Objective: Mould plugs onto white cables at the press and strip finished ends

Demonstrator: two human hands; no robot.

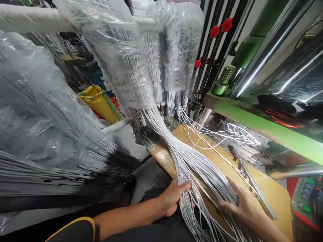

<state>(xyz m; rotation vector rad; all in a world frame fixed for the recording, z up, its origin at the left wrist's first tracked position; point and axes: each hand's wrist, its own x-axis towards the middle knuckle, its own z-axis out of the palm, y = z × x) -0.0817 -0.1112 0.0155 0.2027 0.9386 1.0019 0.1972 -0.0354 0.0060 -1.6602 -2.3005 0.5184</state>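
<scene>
A thick bundle of thin grey cables hangs from a plastic-wrapped sheaf and runs over the table toward me, parting into two strands. My left hand is closed around the left strand, its thumb lying across the front. On the right strand, my right hand curls around the cables with the thumb on the near side; its fingertips are partly hidden behind them. Below my hands the loose cable ends fan out past the bottom of the view.
Plastic-covered cables hang close on the left. The brown tabletop carries a metal bar. To the right stands a green press with white cables laid on its plate. A yellow bag stands behind the hanging cables.
</scene>
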